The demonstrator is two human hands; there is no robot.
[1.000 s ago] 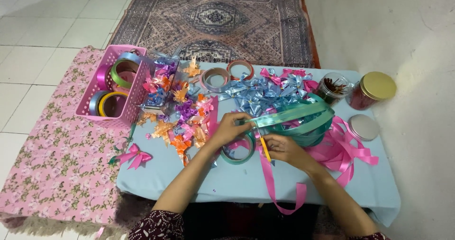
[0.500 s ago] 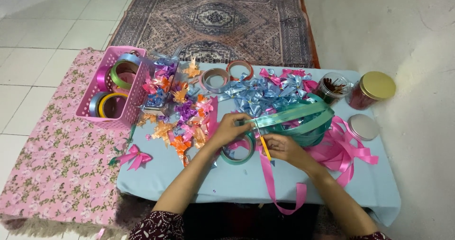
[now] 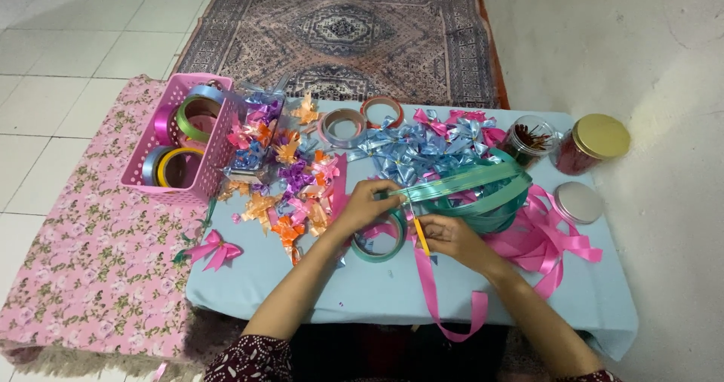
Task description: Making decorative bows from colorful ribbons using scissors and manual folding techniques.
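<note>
My left hand pinches the near end of a bundle of teal ribbon loops that stretches to the right over the low table. My right hand holds a thin yellow-handled tool, probably scissors, just below that pinched end. A teal ribbon roll lies under both hands. A long pink ribbon strip runs from the hands over the table's front edge.
Piles of small ribbon bows, blue bows and loose pink ribbon cover the table. A pink basket of ribbon rolls stands at the left. Jars and a round lid sit at the right. A pink bow lies near the left corner.
</note>
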